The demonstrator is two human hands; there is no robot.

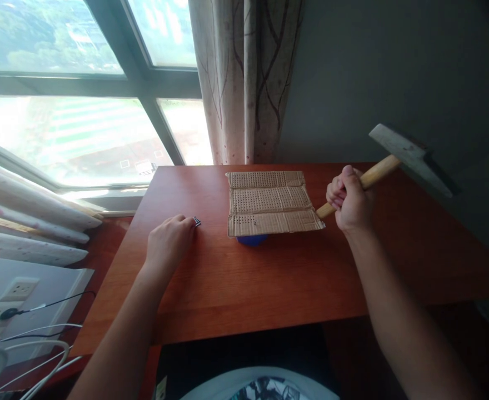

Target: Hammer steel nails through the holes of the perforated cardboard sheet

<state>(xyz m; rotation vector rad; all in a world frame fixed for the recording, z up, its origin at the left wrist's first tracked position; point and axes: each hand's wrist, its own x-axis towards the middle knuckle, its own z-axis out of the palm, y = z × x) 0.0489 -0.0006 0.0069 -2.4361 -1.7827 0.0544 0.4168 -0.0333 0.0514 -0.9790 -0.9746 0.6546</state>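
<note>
My right hand (350,200) is wrapped round the wooden handle of a hammer (380,172), raised right of the cardboard with its metal head up and to the right. A brown cardboard sheet (269,200) lies over a blue object (252,240), of which only the front edge shows. Rows of small holes cover its upper two panels; the lowest panel has holes only at its left. My left hand (171,239) is closed left of the cardboard, low over the table. At its fingertips is a small cluster of shiny dark and silver pieces (196,221), too small to name.
The reddish wooden table (269,289) reaches back to a grey wall and a curtain (244,83). A window stands at the left. Below it are wall sockets (9,305) with a plug and several cables. A round pale thing (203,391) is at the bottom edge.
</note>
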